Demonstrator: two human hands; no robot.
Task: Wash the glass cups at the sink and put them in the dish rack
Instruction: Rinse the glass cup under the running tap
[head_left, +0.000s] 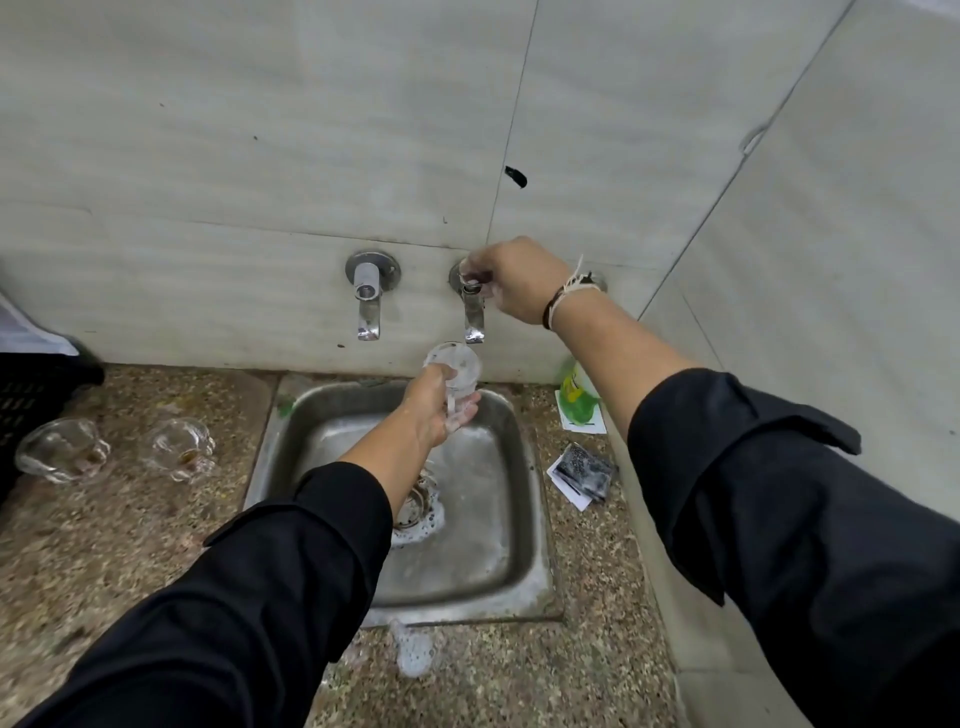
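Gripping: the left hand (434, 410) held a soapy glass cup (453, 370) over the sink (524, 519), fingers curled round its side, mouth tilted toward the camera.
Cup position: just below the spout of the right tap (474, 312), above the back of the basin.
Right hand (511, 280): reached to the wall, fingers curled round the right tap's knob.
Left tap (369, 296): untouched, beside the right one.
Other cups: two cups (117, 454) stood on the speckled counter (130, 545) left of the sink, near a black rack (31, 395) at the frame's edge.
Sink: wet, with foam round the drain (418, 512).
Right of sink: a green soap bottle (576, 395) and a dark scrubber (584, 467) on its packet.
Sleeves: both black.
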